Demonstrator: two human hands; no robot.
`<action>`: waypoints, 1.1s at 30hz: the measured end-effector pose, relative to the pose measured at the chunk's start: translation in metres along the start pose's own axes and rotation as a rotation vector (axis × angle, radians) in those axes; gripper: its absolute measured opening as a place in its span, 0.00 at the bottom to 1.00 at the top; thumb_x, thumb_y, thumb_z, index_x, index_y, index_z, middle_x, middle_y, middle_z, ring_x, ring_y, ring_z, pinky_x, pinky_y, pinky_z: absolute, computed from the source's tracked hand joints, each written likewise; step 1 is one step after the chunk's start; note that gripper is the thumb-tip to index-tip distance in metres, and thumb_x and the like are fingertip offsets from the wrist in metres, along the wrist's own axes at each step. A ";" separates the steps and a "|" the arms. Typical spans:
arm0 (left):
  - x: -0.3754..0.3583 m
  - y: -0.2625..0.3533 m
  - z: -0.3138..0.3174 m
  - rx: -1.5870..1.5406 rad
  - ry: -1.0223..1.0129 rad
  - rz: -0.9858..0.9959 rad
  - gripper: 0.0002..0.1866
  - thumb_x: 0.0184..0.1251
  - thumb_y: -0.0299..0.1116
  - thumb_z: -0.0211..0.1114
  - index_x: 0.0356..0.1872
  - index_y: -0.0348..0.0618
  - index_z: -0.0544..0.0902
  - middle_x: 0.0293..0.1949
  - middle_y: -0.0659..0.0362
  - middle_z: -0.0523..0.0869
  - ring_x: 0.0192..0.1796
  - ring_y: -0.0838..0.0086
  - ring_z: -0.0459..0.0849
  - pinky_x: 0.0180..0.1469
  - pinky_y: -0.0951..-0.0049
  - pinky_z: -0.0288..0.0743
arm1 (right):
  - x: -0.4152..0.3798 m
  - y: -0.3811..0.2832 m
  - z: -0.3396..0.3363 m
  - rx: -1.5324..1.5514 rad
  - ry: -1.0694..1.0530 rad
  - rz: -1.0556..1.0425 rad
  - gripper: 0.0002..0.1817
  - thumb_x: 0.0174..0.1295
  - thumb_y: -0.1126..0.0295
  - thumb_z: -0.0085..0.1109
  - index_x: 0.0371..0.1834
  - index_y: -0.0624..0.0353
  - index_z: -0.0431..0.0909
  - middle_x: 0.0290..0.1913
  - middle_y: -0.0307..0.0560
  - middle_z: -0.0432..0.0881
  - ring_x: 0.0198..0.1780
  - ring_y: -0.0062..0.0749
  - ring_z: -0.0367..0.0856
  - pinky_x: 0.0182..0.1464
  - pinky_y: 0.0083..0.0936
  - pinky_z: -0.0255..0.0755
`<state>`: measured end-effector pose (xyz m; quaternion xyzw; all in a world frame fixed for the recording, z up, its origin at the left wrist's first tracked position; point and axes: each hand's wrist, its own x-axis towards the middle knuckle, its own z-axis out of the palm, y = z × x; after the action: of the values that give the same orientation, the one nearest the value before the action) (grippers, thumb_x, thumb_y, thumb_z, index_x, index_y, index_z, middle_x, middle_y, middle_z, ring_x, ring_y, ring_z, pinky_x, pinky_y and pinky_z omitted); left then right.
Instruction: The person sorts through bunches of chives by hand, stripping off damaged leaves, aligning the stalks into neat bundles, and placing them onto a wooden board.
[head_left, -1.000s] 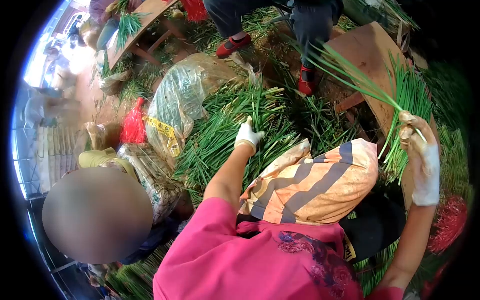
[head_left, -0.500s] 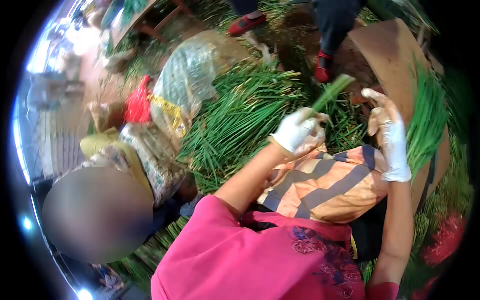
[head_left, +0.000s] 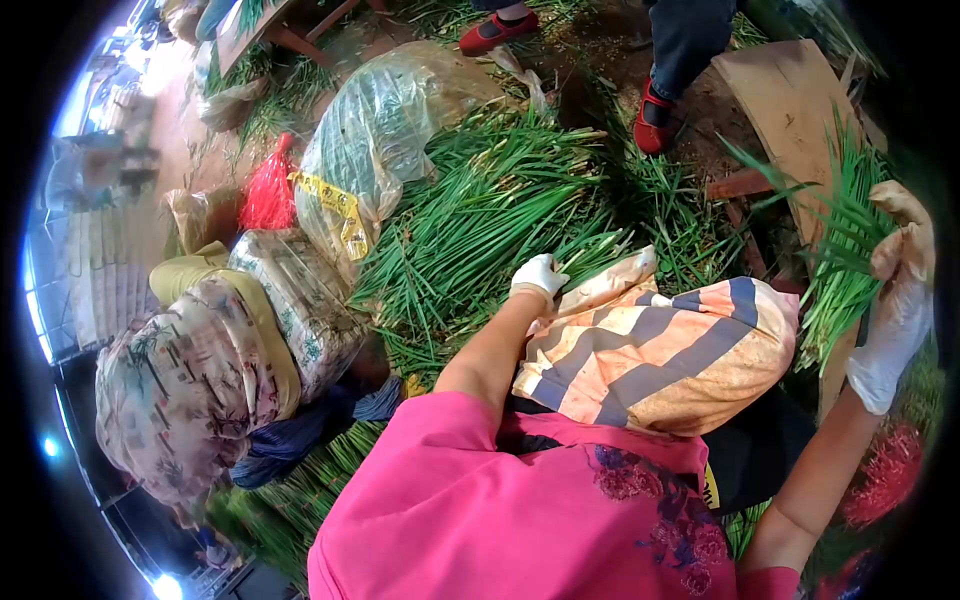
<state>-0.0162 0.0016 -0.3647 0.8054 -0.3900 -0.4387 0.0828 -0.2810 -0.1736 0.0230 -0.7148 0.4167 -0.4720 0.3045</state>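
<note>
My left hand (head_left: pixel 540 275), in a white glove, is down at the near edge of a large heap of long thin green stalks (head_left: pixel 480 210) that look like chives. Its fingers are curled on some stalks, their tips partly hidden. Over at the far right, my right hand (head_left: pixel 905 260), gloved too, is against a bunch of green stalks (head_left: pixel 840 260) on a brown board. Its thumb and fingers are apart, with leaves showing between them. A striped orange and grey cloth (head_left: pixel 650 350) covers my lap.
A clear plastic sheet (head_left: pixel 370 130) lies behind the heap, beside a red plastic bag (head_left: pixel 268 190). Someone in patterned clothing (head_left: pixel 190 380) sits at my left. Another person's red shoes (head_left: pixel 652 118) are ahead. The brown board (head_left: pixel 785 95) stands at my right.
My left hand has lowered leftward to the heap and no longer holds the small bunch raised before. My right hand has moved right, to the stalks on the board.
</note>
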 end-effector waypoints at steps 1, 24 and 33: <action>0.001 -0.002 -0.005 -0.045 -0.039 -0.013 0.19 0.50 0.46 0.73 0.33 0.42 0.79 0.32 0.49 0.85 0.38 0.54 0.82 0.43 0.62 0.74 | -0.004 -0.006 0.007 -0.028 -0.052 -0.010 0.17 0.69 0.58 0.51 0.38 0.64 0.78 0.38 0.39 0.79 0.37 0.16 0.73 0.37 0.14 0.66; 0.059 0.061 -0.069 0.446 0.109 0.234 0.29 0.50 0.37 0.72 0.57 0.49 0.77 0.57 0.51 0.78 0.59 0.57 0.77 0.58 0.62 0.73 | -0.038 0.010 0.030 0.093 0.061 0.283 0.17 0.66 0.57 0.57 0.34 0.64 0.79 0.37 0.42 0.81 0.28 0.16 0.66 0.32 0.15 0.60; 0.003 0.054 -0.071 -0.981 -0.126 0.189 0.12 0.67 0.38 0.62 0.40 0.39 0.80 0.31 0.60 0.84 0.31 0.78 0.76 0.35 0.78 0.70 | -0.024 0.027 0.040 0.402 0.053 0.242 0.12 0.68 0.65 0.55 0.38 0.66 0.78 0.41 0.51 0.83 0.32 0.21 0.77 0.34 0.16 0.71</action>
<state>0.0093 -0.0519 -0.2983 0.6046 -0.2133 -0.6088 0.4672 -0.2577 -0.1633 -0.0244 -0.5718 0.4049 -0.5242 0.4840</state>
